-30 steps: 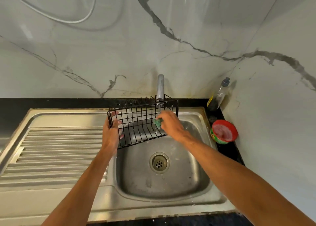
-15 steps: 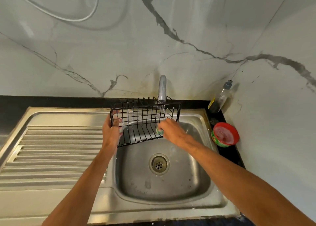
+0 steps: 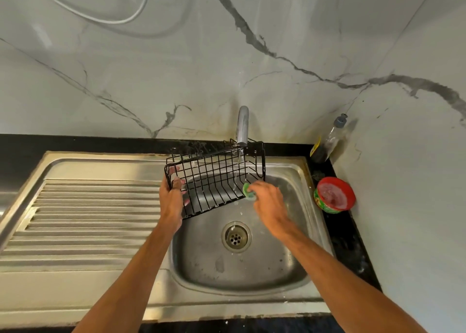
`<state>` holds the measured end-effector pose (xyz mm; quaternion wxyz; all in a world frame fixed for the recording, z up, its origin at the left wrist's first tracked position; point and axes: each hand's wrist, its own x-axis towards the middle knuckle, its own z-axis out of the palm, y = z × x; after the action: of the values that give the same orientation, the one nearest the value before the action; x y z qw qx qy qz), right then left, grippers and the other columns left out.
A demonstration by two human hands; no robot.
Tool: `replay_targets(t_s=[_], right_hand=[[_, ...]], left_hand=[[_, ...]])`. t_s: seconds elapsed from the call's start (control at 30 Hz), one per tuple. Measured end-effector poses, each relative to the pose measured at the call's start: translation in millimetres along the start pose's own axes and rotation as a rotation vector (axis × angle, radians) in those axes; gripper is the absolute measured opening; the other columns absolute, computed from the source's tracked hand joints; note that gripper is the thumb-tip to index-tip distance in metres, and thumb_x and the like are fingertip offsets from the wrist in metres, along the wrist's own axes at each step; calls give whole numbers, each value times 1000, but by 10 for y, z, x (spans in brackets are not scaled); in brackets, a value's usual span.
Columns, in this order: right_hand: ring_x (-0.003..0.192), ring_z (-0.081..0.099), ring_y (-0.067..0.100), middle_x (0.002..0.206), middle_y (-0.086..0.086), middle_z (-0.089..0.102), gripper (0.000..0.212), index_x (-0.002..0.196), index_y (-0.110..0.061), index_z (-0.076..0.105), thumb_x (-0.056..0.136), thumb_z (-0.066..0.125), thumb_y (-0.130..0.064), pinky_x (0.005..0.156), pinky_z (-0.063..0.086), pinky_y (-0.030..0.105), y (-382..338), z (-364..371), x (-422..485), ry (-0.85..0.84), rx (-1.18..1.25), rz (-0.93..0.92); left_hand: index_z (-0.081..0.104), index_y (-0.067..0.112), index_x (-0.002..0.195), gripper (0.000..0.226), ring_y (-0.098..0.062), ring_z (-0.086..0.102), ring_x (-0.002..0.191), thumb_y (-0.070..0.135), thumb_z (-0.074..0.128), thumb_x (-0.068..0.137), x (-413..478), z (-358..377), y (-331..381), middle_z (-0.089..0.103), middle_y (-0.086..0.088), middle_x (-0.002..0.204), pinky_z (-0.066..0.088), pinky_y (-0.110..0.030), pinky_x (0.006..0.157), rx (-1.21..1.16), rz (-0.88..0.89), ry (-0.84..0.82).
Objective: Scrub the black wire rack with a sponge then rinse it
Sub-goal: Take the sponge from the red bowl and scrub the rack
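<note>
Left hand [image 3: 171, 201] fingers curl round the left edge of the black wire rack [image 3: 216, 181], held tilted under the tap [image 3: 242, 126] over the sink [image 3: 201, 257], right hand [image 3: 269, 203] fingers pinching the sponge [image 3: 248, 192] at its near-right corner, basin below the tap wide open.

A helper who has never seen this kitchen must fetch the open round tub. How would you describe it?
Find the steel sink, then the black counter strip along its right edge, by the side wall. The round tub sits there, nearer than the clear bottle in the corner. Unlike that tall bottle, it is squat, with a red rim and green sides.
</note>
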<state>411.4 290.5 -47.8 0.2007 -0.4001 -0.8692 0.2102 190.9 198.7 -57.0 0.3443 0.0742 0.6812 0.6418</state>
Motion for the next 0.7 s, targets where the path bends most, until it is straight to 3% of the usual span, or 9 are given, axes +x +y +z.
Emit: replay_targets(t_s=[0.13, 0.2, 0.27, 0.37, 0.43, 0.5, 0.57, 0.63, 0.7], right_hand=[[99, 66, 14, 111, 5, 70, 40, 111, -10, 70, 85, 54, 15, 86, 50, 13, -210, 161, -137, -137, 45, -111], [99, 66, 12, 113, 3, 70, 39, 113, -11, 70, 87, 54, 13, 90, 53, 20, -314, 268, -219, -139, 63, -152], [92, 66, 4, 104, -3, 72, 39, 107, -15, 72, 86, 57, 14, 83, 57, 23, -288, 231, -254, 58, 257, 27], [88, 65, 3, 95, -9, 68, 48, 102, -25, 66, 82, 55, 17, 75, 58, 28, -101, 100, -300, 482, 641, 502], [94, 65, 18, 102, 0, 64, 55, 113, -19, 60, 82, 44, 22, 81, 59, 39, -61, 111, -320, 512, 1002, 843], [94, 61, 28, 105, 10, 61, 53, 117, -15, 57, 81, 40, 21, 90, 54, 49, -135, 192, -302, 333, 1317, 1037], [87, 57, 28, 94, 12, 60, 42, 115, -16, 59, 80, 51, 7, 92, 48, 51, -230, 247, -261, 217, 1530, 1073], [80, 55, 22, 89, 7, 60, 51, 121, -22, 61, 72, 66, -13, 79, 45, 42, -278, 257, -208, 174, 1573, 1033], [79, 54, 18, 96, 4, 62, 51, 121, -27, 62, 72, 72, -18, 73, 46, 38, -279, 236, -177, 164, 1428, 978]], left_hand=[[48, 30, 147, 40, -31, 59, 120, 28, 45, 108, -48, 66, 15, 61, -10, 134, 52, -50, 99, 4, 3, 0], [48, 30, 146, 38, -27, 61, 112, 28, 44, 108, -81, 118, 8, 62, -7, 130, 54, -44, 89, -12, -17, -5], [51, 32, 142, 35, -19, 60, 93, 25, 43, 109, -117, 152, -25, 63, -3, 120, 52, -37, 74, -66, -49, -1], [56, 31, 135, 30, -15, 53, 71, 24, 41, 109, -177, 124, -118, 61, -1, 100, 47, -33, 56, -163, -112, 8], [58, 31, 131, 30, -16, 52, 66, 23, 41, 108, -248, 111, -247, 58, 0, 89, 47, -31, 49, -239, -181, 7], [60, 34, 128, 30, -21, 55, 71, 21, 41, 107, -362, 141, -384, 59, 0, 86, 51, -35, 55, -292, -266, 5], [59, 32, 128, 30, -24, 57, 73, 19, 43, 106, -529, 233, -501, 60, 0, 85, 53, -42, 65, -351, -339, -42], [57, 31, 127, 27, -26, 58, 75, 20, 44, 107, -694, 348, -567, 61, -2, 90, 55, -53, 76, -422, -391, -97], [56, 30, 129, 26, -31, 60, 85, 22, 46, 107, -783, 415, -615, 62, -7, 103, 49, -64, 95, -463, -429, -118]])
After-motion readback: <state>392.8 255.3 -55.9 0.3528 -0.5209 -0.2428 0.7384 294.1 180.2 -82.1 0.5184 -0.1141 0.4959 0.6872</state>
